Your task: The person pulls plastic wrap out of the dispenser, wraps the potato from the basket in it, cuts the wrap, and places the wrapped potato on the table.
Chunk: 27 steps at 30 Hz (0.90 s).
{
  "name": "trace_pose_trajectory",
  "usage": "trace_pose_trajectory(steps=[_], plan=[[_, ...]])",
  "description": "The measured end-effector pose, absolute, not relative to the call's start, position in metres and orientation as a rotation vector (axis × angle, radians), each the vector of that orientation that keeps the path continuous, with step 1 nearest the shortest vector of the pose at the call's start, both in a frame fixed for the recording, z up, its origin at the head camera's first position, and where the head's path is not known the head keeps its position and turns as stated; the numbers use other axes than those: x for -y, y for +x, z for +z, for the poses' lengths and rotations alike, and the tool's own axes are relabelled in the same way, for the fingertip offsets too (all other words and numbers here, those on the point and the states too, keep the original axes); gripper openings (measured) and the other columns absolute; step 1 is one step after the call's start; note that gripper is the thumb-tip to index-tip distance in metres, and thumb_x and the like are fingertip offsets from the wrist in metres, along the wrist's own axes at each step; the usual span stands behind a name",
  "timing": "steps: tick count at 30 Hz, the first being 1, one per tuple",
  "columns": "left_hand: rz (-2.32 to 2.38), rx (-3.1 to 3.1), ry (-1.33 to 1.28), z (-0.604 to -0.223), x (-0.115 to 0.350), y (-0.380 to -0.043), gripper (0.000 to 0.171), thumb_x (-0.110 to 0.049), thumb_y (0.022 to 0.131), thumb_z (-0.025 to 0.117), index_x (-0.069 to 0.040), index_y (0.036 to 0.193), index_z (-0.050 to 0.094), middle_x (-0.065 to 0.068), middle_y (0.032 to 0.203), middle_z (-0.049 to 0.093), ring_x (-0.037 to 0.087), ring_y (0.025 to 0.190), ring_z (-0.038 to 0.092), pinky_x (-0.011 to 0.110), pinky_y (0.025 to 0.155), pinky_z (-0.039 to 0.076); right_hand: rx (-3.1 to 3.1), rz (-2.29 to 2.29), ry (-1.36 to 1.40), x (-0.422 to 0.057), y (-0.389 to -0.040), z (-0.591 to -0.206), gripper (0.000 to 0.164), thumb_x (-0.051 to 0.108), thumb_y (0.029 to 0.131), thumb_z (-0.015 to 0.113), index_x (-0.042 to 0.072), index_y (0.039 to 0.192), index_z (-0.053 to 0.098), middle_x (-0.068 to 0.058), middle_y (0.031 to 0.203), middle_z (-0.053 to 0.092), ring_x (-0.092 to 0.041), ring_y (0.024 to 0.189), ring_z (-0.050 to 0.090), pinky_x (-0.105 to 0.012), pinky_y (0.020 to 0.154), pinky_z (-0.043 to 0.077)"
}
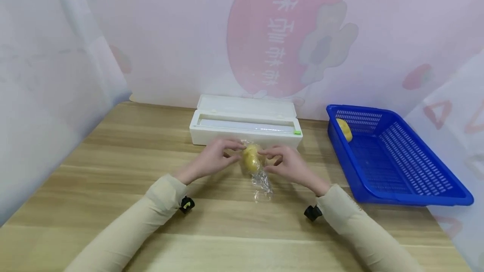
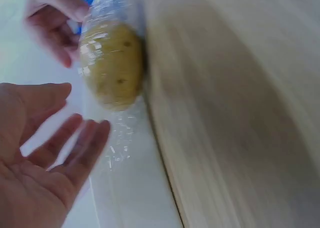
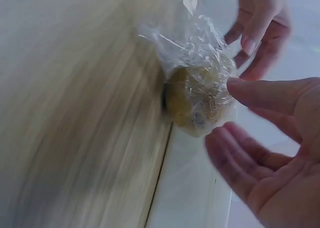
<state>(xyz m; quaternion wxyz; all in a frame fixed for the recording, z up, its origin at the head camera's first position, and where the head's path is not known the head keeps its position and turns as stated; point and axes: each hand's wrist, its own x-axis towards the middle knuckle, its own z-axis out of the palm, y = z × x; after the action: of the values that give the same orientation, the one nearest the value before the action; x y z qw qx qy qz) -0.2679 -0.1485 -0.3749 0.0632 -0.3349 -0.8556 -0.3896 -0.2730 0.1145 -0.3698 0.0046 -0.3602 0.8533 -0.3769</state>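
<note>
A yellow potato in clear plastic wrap lies on the table just in front of a white cling film box. Dark spots on the potato show through the film in the left wrist view. At its left side is my left hand, its fingers parted and slightly apart from the potato. My right hand is on the other side, thumb and fingers spread. In the right wrist view its thumb is at the crumpled wrap; whether they touch, I cannot tell.
The box's lid stands open, showing the roll of film and a green cutter slide. To the right, a blue plastic basket holds another yellow potato. A printed cloth hangs behind the wooden table.
</note>
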Motion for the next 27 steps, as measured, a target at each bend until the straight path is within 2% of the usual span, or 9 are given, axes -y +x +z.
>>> trace_pose_trajectory(steps=[2,6,12,16,20,27], plan=[[-1.112,2.558,-1.103,-0.375,0.149,-0.266,0.033,0.004,0.083,0.075,0.002,0.116,0.069,0.016,0.122,0.063,0.027,0.107,0.061,0.025,0.074,0.055,-2.670,-1.137,-1.200,-0.118,-0.271,-0.369,0.047,-0.003,0.077,0.081,0.003,0.121,0.069,-0.013,0.111,0.066,-0.033,0.098,0.062,-0.033,0.072,0.057],[-0.927,2.534,-1.269,-0.374,0.145,-0.259,0.037,0.004,0.079,0.078,-0.001,0.114,0.071,0.010,0.116,0.062,0.022,0.104,0.059,0.025,0.071,0.055,-2.659,-1.030,-1.272,-0.123,-0.269,-0.370,0.046,-0.001,0.078,0.081,0.004,0.122,0.069,-0.011,0.114,0.066,-0.030,0.101,0.062,-0.036,0.074,0.057],[-0.676,2.528,-1.388,-0.372,0.132,-0.254,0.041,-0.008,0.079,0.083,-0.018,0.118,0.073,-0.002,0.109,0.055,0.014,0.089,0.056,0.023,0.067,0.049,-2.642,-1.029,-1.236,-0.124,-0.270,-0.372,0.039,0.003,0.080,0.081,0.006,0.118,0.071,-0.008,0.111,0.066,-0.028,0.098,0.061,-0.031,0.072,0.057],[-0.587,2.485,-1.440,-0.372,0.122,-0.256,0.034,-0.014,0.080,0.084,-0.024,0.111,0.075,-0.003,0.103,0.053,0.012,0.080,0.054,0.022,0.062,0.046,-2.615,-1.066,-1.206,-0.126,-0.272,-0.373,0.037,0.003,0.080,0.082,0.006,0.116,0.071,-0.007,0.111,0.067,-0.028,0.097,0.061,-0.029,0.071,0.056],[-0.542,2.470,-1.435,-0.374,0.118,-0.258,0.026,-0.015,0.079,0.085,-0.024,0.102,0.078,-0.004,0.099,0.052,0.010,0.076,0.051,0.020,0.060,0.045,-2.572,-1.101,-1.163,-0.128,-0.274,-0.375,0.037,0.004,0.080,0.081,0.005,0.115,0.071,-0.007,0.112,0.067,-0.029,0.097,0.062,-0.030,0.073,0.056],[-0.521,2.439,-1.426,-0.376,0.114,-0.262,0.013,-0.012,0.081,0.083,-0.021,0.090,0.081,-0.005,0.090,0.054,0.009,0.077,0.053,0.021,0.064,0.047,-2.556,-1.156,-1.128,-0.134,-0.276,-0.379,0.037,-0.006,0.078,0.079,0.001,0.114,0.071,-0.010,0.109,0.068,-0.030,0.096,0.064,-0.033,0.073,0.057]])
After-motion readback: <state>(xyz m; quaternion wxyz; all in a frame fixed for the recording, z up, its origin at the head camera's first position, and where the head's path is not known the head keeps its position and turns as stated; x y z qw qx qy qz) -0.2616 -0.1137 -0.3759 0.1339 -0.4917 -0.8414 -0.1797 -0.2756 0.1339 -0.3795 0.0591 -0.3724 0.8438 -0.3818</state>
